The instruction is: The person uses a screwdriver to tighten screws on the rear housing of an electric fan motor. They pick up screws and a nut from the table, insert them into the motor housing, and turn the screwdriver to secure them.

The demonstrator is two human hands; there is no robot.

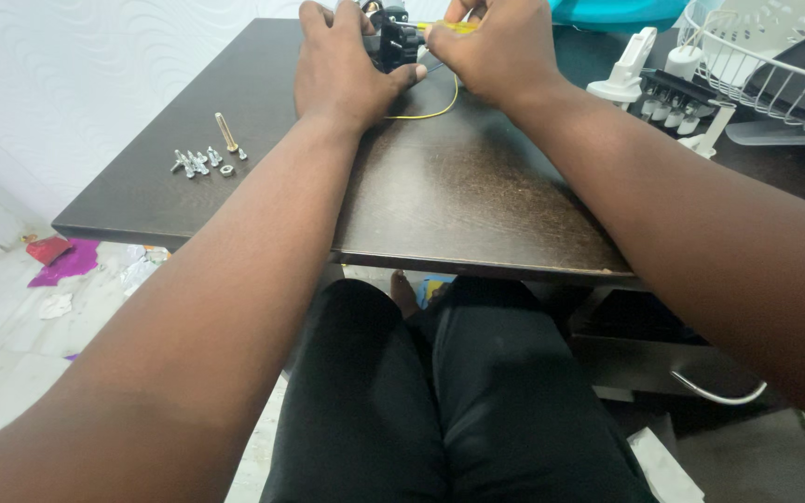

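My left hand (339, 61) grips the black part (396, 42) to steady it, right hand (496, 47) pinches a yellow tool (451, 27) against it, screws (205, 158) parked aside on the table (458, 200).

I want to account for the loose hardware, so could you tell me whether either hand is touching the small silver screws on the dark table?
No, the small silver screws lie apart from both hands.

Your table (477, 200) is dark wood-look with a faint sheen and fine scuffs. The screws (196, 162) are shiny silver metal. The small part (395, 42) you hold looks like black matt plastic; its wire (440, 110) has smooth yellow coating. The fan guard (766, 79) is glossy white.
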